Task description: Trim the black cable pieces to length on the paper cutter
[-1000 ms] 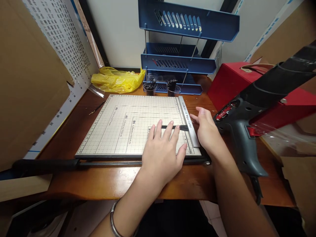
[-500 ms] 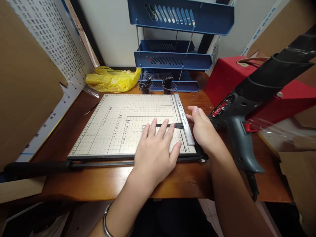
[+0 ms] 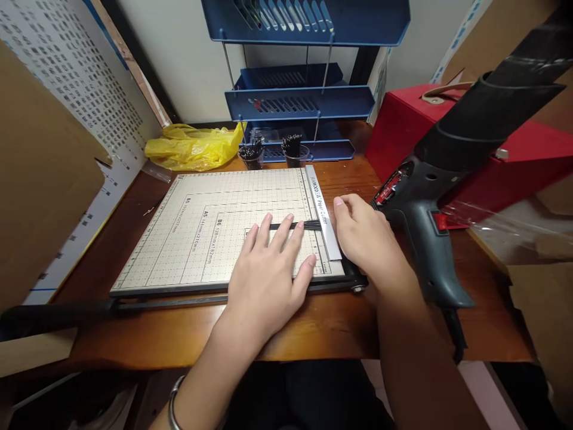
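A paper cutter (image 3: 165, 239) with a cream gridded board lies on the desk. Spread flat, my left hand (image 3: 268, 272) presses on the board, its fingertips at a bundle of thin black strands (image 3: 311, 225). The strands run crosswise and reach under the silver edge strip (image 3: 323, 215) of the cutter. Just beyond that strip, my right hand (image 3: 364, 233) is closed with its fingers curled inward. Whatever sits between those fingers is hidden. The cutter's blade arm (image 3: 170, 303) lies low along the near edge, its black handle at the left.
Two clear cups (image 3: 251, 156) of black strands stand behind the cutter. A blue tiered tray (image 3: 299, 103) and a yellow plastic bag (image 3: 194, 148) are at the back. A dark heat gun (image 3: 421, 233) and a red case (image 3: 514, 143) crowd the right side.
My right hand's fingers have curled closed beside the silver strip. My left hand stays flat on the board. The whole view has shifted slightly.
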{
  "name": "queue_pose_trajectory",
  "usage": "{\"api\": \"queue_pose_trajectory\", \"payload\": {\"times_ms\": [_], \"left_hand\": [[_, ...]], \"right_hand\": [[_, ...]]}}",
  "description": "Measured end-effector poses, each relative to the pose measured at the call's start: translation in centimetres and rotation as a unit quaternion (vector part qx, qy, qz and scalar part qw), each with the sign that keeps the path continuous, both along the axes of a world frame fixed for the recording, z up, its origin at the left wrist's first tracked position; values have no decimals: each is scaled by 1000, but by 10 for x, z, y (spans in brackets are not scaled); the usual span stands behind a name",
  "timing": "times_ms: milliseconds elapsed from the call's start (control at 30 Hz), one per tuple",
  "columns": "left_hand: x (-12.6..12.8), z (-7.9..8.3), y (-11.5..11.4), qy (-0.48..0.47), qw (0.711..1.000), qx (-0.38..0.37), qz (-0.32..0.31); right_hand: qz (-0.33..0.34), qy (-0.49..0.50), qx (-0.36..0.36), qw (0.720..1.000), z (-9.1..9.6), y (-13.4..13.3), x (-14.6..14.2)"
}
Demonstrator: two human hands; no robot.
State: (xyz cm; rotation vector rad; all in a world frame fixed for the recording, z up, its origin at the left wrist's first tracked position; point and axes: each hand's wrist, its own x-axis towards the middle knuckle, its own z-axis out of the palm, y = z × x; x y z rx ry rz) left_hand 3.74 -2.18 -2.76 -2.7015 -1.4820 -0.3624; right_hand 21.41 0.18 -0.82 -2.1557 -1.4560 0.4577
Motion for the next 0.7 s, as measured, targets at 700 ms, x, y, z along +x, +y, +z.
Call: {"api": "queue_pose_trajectory", "payload": {"times_ms": [700], "left_hand": [[1,0,1,15,1000,0,2]], "right_hand": [[29,-4,-1,1000,1,-1,-8]]}}
